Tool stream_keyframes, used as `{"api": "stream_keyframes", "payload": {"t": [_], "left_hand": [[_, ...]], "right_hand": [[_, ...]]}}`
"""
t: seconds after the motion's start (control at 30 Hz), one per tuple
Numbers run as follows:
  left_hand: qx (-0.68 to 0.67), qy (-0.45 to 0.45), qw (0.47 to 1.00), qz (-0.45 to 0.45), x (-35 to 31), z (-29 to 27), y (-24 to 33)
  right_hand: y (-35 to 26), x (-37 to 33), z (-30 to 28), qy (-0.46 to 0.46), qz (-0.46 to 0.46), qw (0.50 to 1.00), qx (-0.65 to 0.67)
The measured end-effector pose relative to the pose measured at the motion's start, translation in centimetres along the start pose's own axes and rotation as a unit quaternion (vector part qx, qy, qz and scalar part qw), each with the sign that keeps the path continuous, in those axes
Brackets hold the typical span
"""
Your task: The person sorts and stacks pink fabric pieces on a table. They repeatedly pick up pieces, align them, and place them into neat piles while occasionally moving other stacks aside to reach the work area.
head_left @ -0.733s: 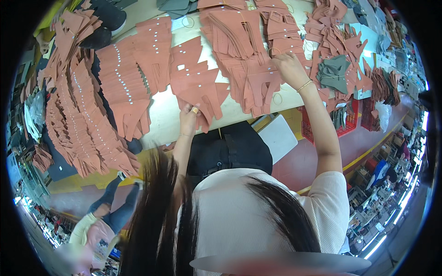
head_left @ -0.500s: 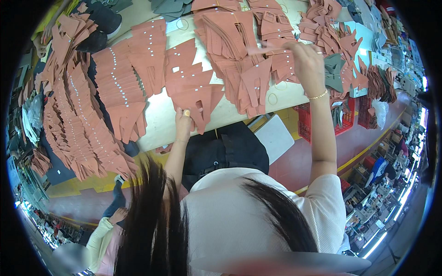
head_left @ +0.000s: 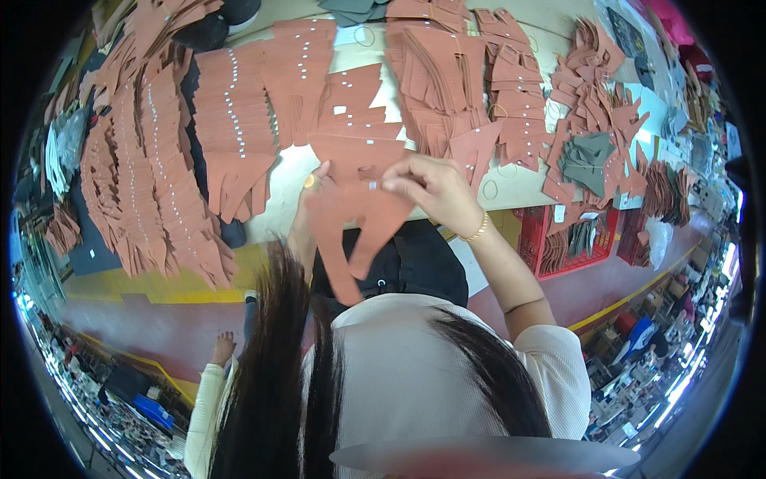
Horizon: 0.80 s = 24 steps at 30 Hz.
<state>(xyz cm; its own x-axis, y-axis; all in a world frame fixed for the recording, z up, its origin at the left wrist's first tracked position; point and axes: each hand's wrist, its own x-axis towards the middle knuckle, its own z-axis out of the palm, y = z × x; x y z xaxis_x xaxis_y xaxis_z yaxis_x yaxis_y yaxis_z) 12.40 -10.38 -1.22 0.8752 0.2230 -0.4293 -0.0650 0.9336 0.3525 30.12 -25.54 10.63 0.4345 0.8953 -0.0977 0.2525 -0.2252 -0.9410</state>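
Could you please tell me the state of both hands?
Left hand: closed, holding the salmon piece at left.
Right hand: half-closed at its right side; grip cannot be told.

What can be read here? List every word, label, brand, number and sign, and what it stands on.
No text is legible.
White sticker on the raised reddish piece: any print too small and blurred.
Small white stickers on the stacked reddish pieces: too small to read.
Pale tag by the red basket: too small to read.
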Motion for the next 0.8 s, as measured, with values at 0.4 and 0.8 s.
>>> {"api": "stream_keyframes", "payload": {"t": [0.4,0.8], "left_hand": [[0.043,-0.042,0.996,0.060,-5.1,2.0,1.6],[-0.035,-0.045,0.997,-0.045,-7.1,2.3,5.9]], "right_hand": [[0.8,1.6,2.0,0.027,0.058,0.997,0.032],[-1.1,2.6,2.7,-0.003,0.075,0.997,0.029]]}}
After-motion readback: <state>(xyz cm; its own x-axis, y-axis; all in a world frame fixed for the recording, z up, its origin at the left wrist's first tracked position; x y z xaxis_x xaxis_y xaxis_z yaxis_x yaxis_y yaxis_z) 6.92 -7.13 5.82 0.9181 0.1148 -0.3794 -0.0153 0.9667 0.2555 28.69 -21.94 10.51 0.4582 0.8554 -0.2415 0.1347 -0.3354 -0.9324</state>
